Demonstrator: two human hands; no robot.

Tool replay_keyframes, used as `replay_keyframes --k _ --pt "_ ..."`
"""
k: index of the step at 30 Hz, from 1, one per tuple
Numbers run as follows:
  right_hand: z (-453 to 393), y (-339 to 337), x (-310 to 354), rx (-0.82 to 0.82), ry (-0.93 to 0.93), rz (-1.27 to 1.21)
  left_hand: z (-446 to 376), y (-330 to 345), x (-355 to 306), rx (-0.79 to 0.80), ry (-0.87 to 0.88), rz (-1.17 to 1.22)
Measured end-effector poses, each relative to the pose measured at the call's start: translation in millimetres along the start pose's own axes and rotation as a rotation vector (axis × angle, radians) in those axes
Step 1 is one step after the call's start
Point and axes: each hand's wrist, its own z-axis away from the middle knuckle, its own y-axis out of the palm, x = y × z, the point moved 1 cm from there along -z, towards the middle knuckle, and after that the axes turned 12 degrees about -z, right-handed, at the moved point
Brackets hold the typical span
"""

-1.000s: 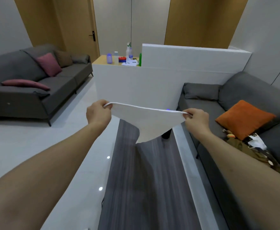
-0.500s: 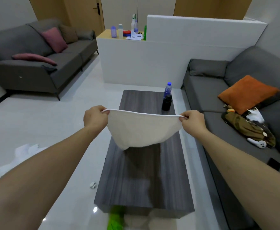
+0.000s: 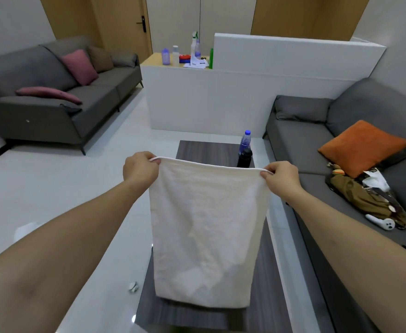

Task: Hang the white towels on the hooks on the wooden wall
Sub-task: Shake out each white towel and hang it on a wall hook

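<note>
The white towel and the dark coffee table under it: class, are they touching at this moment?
Cannot tell. In the head view the white towel hangs from the left hand and right hand, its bottom edge overlapping the coffee table, with neither gap nor contact plainly shown.

Single head-worn view, looking forward and down, close over outstretched arms
</note>
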Motion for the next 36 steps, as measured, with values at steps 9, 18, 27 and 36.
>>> replay_keyframes --k 9,18,27,36 --pt "-138.1 18.7 54.0 -0.116 -0.026 0.009 -144.1 6.3 -50.6 0.007 0.049 0.052" --pt "-206.2 -37.1 132.5 -0.316 -0.262 0.006 -222.9 -64.2 -139.2 -0.175 0.208 0.123" --pt "-162.3 -48.2 124.0 -0.308 -0.275 -0.037 -173.5 -75.6 -129.0 -0.235 0.218 0.114" --pt "-29.9 7.1 3.7 -0.068 -0.067 -0.044 -30.9 15.1 -6.4 -0.038 0.016 0.021"
